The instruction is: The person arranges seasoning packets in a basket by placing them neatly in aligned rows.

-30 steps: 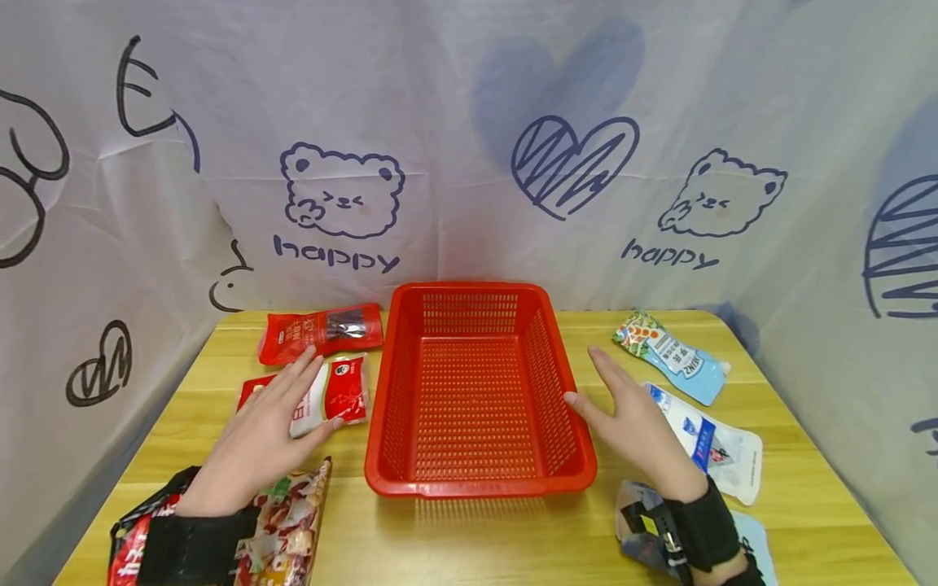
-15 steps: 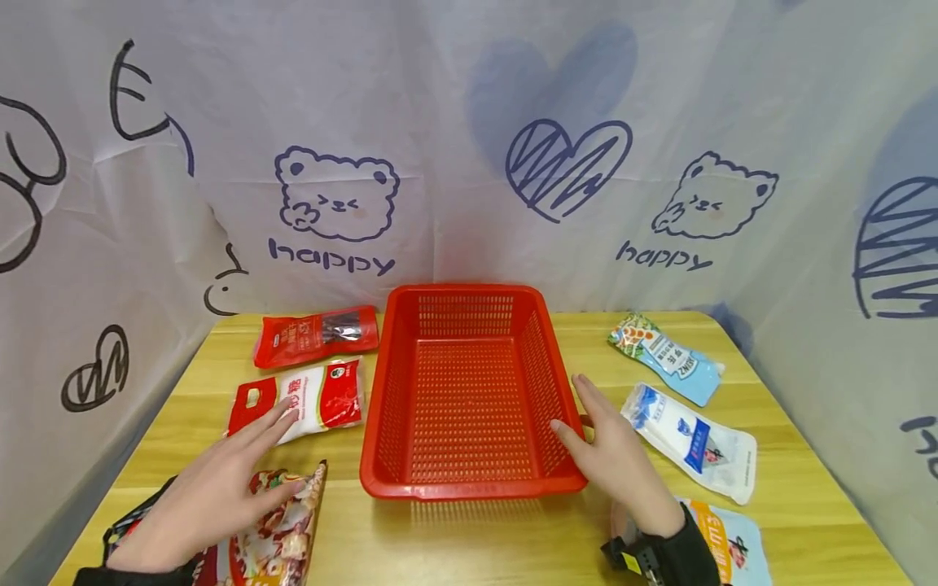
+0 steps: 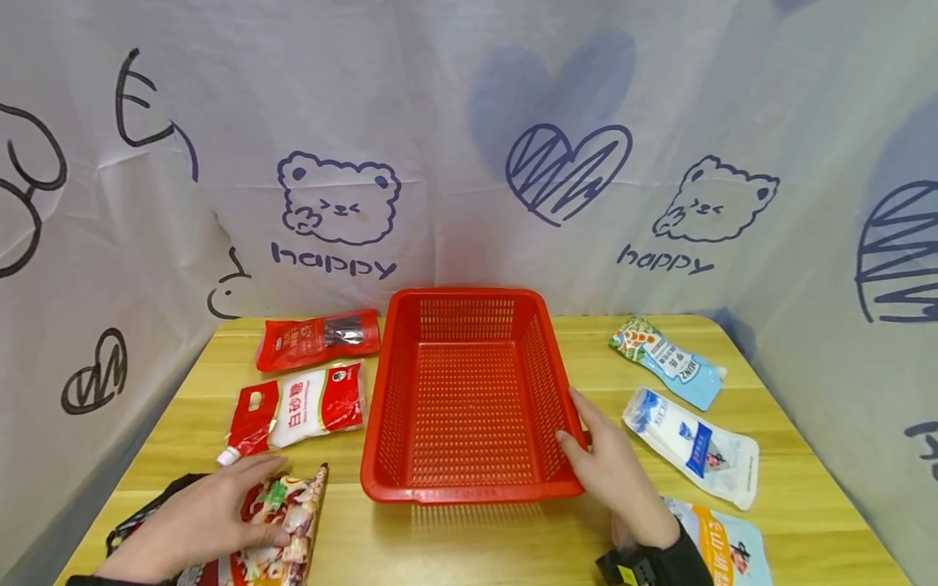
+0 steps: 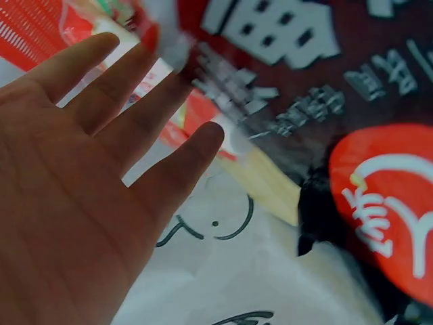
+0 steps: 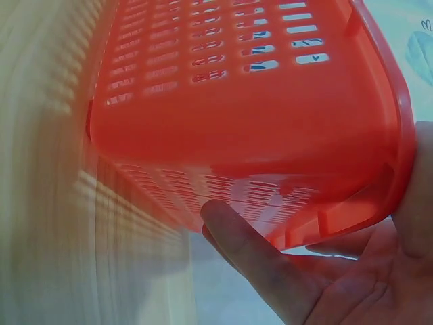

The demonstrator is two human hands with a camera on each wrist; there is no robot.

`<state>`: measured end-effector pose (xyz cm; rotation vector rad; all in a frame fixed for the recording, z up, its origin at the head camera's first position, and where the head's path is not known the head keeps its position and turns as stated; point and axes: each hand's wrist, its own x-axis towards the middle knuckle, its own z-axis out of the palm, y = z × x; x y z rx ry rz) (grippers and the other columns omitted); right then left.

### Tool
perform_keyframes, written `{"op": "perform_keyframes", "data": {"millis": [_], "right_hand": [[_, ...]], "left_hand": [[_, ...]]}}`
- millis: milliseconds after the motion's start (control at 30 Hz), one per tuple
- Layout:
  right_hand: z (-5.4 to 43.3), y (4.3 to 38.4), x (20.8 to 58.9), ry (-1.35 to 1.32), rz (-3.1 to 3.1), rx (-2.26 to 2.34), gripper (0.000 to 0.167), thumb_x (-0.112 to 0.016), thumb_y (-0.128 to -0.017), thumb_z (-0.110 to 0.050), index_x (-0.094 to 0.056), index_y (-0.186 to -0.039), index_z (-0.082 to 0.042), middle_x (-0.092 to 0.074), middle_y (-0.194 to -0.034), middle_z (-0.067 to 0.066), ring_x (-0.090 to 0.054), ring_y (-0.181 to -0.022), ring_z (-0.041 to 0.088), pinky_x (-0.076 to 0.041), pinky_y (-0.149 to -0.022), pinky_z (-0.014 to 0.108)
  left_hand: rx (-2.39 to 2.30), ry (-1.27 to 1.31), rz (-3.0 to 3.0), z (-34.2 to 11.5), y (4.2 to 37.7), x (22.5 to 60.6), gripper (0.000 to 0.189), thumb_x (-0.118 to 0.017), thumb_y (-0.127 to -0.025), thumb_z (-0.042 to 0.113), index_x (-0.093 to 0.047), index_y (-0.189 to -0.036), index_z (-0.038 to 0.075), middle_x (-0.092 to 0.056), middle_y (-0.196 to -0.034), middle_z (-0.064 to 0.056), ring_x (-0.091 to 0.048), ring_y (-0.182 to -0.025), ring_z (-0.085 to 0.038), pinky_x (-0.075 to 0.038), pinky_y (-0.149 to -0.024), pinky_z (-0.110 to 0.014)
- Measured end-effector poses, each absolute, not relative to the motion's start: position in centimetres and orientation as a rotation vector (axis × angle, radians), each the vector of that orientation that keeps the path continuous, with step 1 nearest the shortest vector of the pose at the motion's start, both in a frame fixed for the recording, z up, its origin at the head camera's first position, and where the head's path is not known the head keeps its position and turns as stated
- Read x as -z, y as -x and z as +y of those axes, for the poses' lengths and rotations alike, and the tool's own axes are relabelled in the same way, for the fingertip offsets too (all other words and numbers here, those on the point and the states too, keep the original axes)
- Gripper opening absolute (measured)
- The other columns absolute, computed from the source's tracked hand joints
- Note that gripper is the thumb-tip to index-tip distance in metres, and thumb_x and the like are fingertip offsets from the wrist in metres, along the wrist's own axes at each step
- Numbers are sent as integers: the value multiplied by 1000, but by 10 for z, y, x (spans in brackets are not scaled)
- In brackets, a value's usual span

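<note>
My left hand (image 3: 198, 521) lies over a packaged food bag (image 3: 293, 521) with a dark red and food-picture print at the lower left. In the left wrist view its fingers (image 4: 169, 162) are straight and spread beside the bag's dark printed face (image 4: 284, 74); contact is hard to tell. My right hand (image 3: 611, 468) holds the right rim of a red plastic basket (image 3: 469, 494), thumb over the rim and fingers along the outer side. In the right wrist view, a finger (image 5: 237, 233) extends by the basket's slotted wall (image 5: 237, 135). No items lie in the basket.
On the left are a white sugar bag (image 3: 300, 411) and a red pouch (image 3: 318, 339). To the right lie a Heinz pouch (image 3: 670, 362), a white-blue packet (image 3: 696, 448) and an orange-blue packet (image 3: 721, 541). A printed white curtain (image 3: 454, 146) hangs behind the table.
My left hand has moved down and left, from over the sugar bag to the food-picture bag. My right hand has come in from just right of the basket to its rim.
</note>
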<state>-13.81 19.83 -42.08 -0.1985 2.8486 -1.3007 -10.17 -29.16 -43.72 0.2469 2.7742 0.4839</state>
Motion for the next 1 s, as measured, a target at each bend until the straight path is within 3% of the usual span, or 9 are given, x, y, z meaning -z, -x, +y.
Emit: {"op": "perform_keyframes", "data": {"millis": [133, 400, 533, 733, 867, 1000], "right_hand": [[197, 137, 423, 173, 2823, 1305, 69, -62, -103, -15, -29, -164, -9, -49, -152, 29, -71, -99, 27, -61, -73, 31], [198, 139, 421, 161, 2820, 1297, 69, -61, -104, -15, -28, -165, -9, -62, -134, 31, -72, -86, 19, -57, -67, 28], [199, 139, 421, 153, 2811, 1296, 69, -60, -104, -15, -27, -165, -9, -63, -133, 31, -71, -83, 18, -57, -67, 28], [199, 139, 421, 172, 2822, 1283, 69, -60, -104, -15, -27, -165, -8, -64, -132, 30, -70, -81, 17, -56, -66, 28], [198, 140, 420, 187, 2819, 1277, 69, -60, -104, -15, -27, -165, -9, -64, -132, 29, -69, -78, 16, -55, -66, 29], [198, 139, 419, 170, 2803, 1288, 69, -60, -105, -15, -27, -165, -8, -66, -129, 29, -70, -80, 17, -56, -65, 28]], "left_hand": [[-470, -225, 2742, -294, 103, 444, 101, -81, -66, 75, -62, -143, 11, -55, -145, -19, -56, -127, -43, -53, -92, -65], [-477, -240, 2757, -290, 109, 444, 94, -83, -62, 73, -69, -133, 13, -58, -139, -17, -58, -119, -37, -55, -92, -61], [-474, -222, 2749, -287, 112, 443, 93, -85, -60, 72, -69, -129, 12, -59, -137, -17, -58, -120, -38, -53, -94, -62], [-436, -249, 2769, -286, 113, 443, 92, -85, -58, 73, -71, -125, 12, -62, -125, -10, -58, -108, -30, -51, -93, -61], [-403, -269, 2805, -286, 112, 442, 85, -84, -60, 73, -71, -118, 12, -62, -117, -7, -57, -105, -29, -47, -92, -64], [-422, -314, 2836, -287, 109, 442, 77, -81, -67, 70, -70, -117, 13, -65, -119, -7, -59, -111, -32, -42, -93, -70]]}}
